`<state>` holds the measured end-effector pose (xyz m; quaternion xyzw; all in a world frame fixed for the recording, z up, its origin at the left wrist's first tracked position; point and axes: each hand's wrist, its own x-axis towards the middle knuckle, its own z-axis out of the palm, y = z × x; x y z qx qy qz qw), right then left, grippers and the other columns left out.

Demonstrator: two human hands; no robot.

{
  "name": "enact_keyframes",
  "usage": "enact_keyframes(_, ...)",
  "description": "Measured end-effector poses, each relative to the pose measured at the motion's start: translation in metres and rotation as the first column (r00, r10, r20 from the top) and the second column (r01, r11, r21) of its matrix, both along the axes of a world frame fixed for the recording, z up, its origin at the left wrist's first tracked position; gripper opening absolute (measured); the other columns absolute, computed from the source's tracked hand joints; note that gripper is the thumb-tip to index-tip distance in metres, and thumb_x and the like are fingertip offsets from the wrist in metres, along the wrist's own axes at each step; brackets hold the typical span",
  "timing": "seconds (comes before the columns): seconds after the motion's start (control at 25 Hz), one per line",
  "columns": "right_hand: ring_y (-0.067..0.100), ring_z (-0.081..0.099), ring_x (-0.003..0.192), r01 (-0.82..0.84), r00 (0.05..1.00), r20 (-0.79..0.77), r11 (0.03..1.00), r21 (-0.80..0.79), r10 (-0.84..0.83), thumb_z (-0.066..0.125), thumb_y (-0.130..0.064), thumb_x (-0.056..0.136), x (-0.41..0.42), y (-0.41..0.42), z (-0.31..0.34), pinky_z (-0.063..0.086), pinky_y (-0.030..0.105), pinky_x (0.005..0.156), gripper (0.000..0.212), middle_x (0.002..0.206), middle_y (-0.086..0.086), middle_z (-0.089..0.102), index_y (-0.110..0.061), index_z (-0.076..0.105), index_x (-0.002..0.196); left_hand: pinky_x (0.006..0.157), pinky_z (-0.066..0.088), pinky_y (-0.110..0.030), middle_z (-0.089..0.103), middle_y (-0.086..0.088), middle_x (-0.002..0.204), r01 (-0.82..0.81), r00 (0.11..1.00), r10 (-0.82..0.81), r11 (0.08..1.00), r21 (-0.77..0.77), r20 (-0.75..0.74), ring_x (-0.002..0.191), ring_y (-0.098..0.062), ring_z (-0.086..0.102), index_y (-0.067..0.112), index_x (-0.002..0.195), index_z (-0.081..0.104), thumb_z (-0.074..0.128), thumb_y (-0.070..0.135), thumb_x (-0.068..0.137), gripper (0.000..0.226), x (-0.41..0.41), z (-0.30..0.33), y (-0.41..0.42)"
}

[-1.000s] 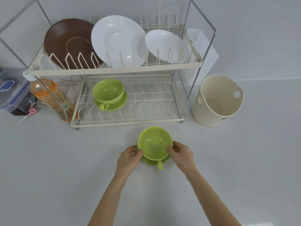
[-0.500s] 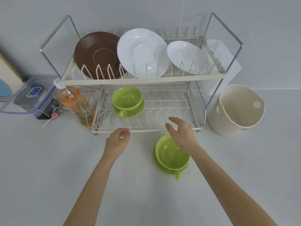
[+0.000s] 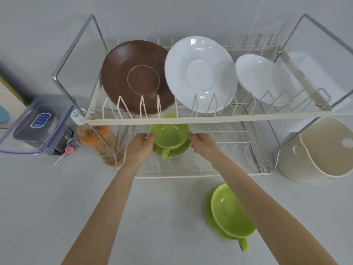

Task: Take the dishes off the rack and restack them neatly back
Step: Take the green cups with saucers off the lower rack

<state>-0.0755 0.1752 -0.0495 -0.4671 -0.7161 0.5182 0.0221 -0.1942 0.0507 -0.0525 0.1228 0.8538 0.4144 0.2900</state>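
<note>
— From the head view, what step do you think this is?

— The unloading, I would say. Both hands are under the upper shelf of the rack (image 3: 191,119), reaching for the green cup (image 3: 169,133) that sits on its green saucer (image 3: 176,152) on the lower shelf. The left hand (image 3: 138,145) has its fingers spread, the tips at the cup's left rim; the right hand (image 3: 203,143) is also spread, at the right rim. Neither is pinching anything yet (whether they touch the rim, I cannot tell).

— And the rest?

— A second green cup and saucer (image 3: 229,215) stands on the table (image 3: 57,217) in front of the rack. The brown plate (image 3: 137,77), the white plate (image 3: 200,73) and the small white bowl (image 3: 256,77) stand upright in the upper shelf.

— The next move?

— Probably to close both hands on the set, lift it level, and draw it out low, so the cup does not hit the upper shelf.
</note>
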Motion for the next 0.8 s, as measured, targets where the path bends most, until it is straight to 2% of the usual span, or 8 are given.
enact_keyframes(0.12,0.041,0.059,0.108,0.047,0.999,-0.017,0.997,-0.061,-0.048,0.041,-0.037,0.09,-0.011,0.002,-0.007,0.045,0.05,0.1,0.057,0.115,0.031,0.062,0.014,0.055,0.112,0.102,0.045,-0.042,0.059,-0.013,0.127,0.008,0.998,-0.007,1.0,-0.024,0.066,0.112,-0.029,0.059,0.006,0.13,0.047,0.043,0.039,0.088,0.054,-0.009,-0.006,0.009)
enact_keyframes(0.2,0.038,0.062,0.092,0.082,0.996,-0.028,0.994,-0.067,-0.084,0.042,-0.034,0.088,-0.014,0.003,-0.01,0.049,0.036,0.091,0.051,0.094,0.031,0.065,0.013,0.061,0.091,0.098,0.049,-0.04,0.058,-0.015,0.127,-0.037,0.989,0.035,0.999,0.013,0.141,0.103,-0.027,0.062,0.003,0.129,0.048,0.043,0.029,0.089,0.048,-0.01,-0.006,0.012)
enact_keyframes(0.28,0.026,0.05,0.074,0.09,0.996,-0.016,0.994,-0.055,-0.091,0.042,-0.03,0.088,-0.01,-0.001,-0.008,0.038,0.027,0.073,0.032,0.075,0.018,0.05,-0.003,0.05,0.07,0.091,0.052,-0.034,0.062,-0.015,0.117,-0.078,0.98,0.064,0.994,0.072,0.189,0.094,-0.023,0.061,0.005,0.107,0.06,0.044,0.021,0.089,0.03,-0.004,-0.001,0.007)
enact_keyframes(0.36,0.021,0.042,0.072,0.078,0.997,-0.021,0.996,-0.052,-0.079,0.043,-0.026,0.087,-0.001,-0.008,-0.007,0.031,0.029,0.068,0.026,0.074,0.012,0.043,-0.01,0.043,0.067,0.081,0.052,-0.03,0.062,-0.014,0.103,-0.115,0.973,0.089,0.987,0.114,0.214,0.09,-0.021,0.059,0.013,0.075,0.058,0.045,0.017,0.089,0.02,0.009,0.006,-0.002)
enact_keyframes(0.44,0.02,0.042,0.072,0.074,0.997,-0.031,0.996,-0.039,-0.075,0.044,-0.025,0.086,0.01,-0.018,-0.005,0.031,0.029,0.067,0.024,0.073,0.012,0.041,-0.01,0.043,0.067,0.069,0.053,-0.023,0.061,-0.012,0.095,-0.14,0.968,0.103,0.978,0.154,0.227,0.091,-0.02,0.058,0.016,0.067,0.054,0.045,0.014,0.088,0.023,0.022,0.013,-0.014)
enact_keyframes(0.56,0.021,0.039,0.069,0.068,0.996,-0.062,0.998,-0.01,-0.069,0.044,-0.022,0.086,0.032,-0.043,0.004,0.029,0.029,0.063,0.024,0.071,0.012,0.04,-0.009,0.043,0.065,0.06,0.054,-0.017,0.06,-0.008,0.09,-0.19,0.961,0.133,0.955,0.227,0.244,0.089,-0.02,0.057,0.012,0.081,0.06,0.046,0.011,0.088,0.016,0.047,0.021,-0.042)
enact_keyframes(0.68,0.02,0.036,0.068,0.048,0.992,-0.114,0.999,-0.025,-0.051,0.045,-0.02,0.084,0.054,-0.071,0.009,0.03,0.029,0.065,0.021,0.07,0.011,0.038,-0.01,0.044,0.066,0.078,0.049,-0.029,0.058,-0.01,0.108,-0.253,0.949,0.192,0.937,0.241,0.252,0.089,-0.02,0.058,0.004,0.113,0.059,0.048,0.01,0.088,0.028,0.073,0.024,-0.071)
enact_keyframes(0.8,0.019,0.031,0.06,0.034,0.996,-0.085,0.999,-0.03,-0.036,0.044,-0.019,0.085,0.08,-0.103,0.009,0.026,0.029,0.056,0.021,0.062,0.006,0.035,-0.01,0.041,0.067,0.082,0.047,-0.031,0.056,-0.007,0.107,-0.264,0.947,0.208,0.937,0.227,0.244,0.086,-0.019,0.058,0.005,0.117,0.056,0.049,0.008,0.088,0.03,0.099,0.019,-0.1)
